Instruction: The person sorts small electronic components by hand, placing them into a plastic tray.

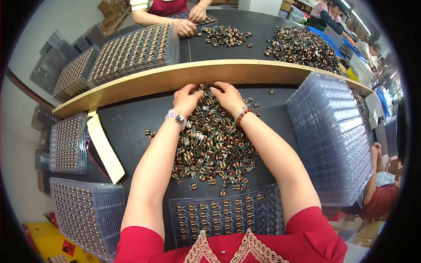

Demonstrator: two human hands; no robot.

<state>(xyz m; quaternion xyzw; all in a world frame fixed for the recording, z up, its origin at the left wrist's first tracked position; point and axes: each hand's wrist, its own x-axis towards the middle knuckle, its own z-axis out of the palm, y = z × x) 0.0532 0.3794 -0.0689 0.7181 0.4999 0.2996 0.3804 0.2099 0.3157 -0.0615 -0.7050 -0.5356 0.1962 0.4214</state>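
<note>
A heap of small copper-wound coils (pixel 215 142) with black and green parts is spread across the dark table. At its far end, beside the wooden board, my left hand (pixel 187 100) and my right hand (pixel 229 98) cup the coils from either side. Both hands have bent, parted fingers, with the fingertips touching the pile; neither visibly grips a single coil. Close to my body lies a clear plastic tray (pixel 272 215), with rows of coils in its left and middle pockets and bare pockets at the right.
A long wooden board (pixel 254 70) crosses the table. Stacked empty clear trays (pixel 331 140) rise at the right. Filled tray stacks (pixel 87 212) stand at the left, near a pale yellow strip (pixel 105 147). Beyond the board, a co-worker's hands (pixel 190 22) handle coils near more heaps.
</note>
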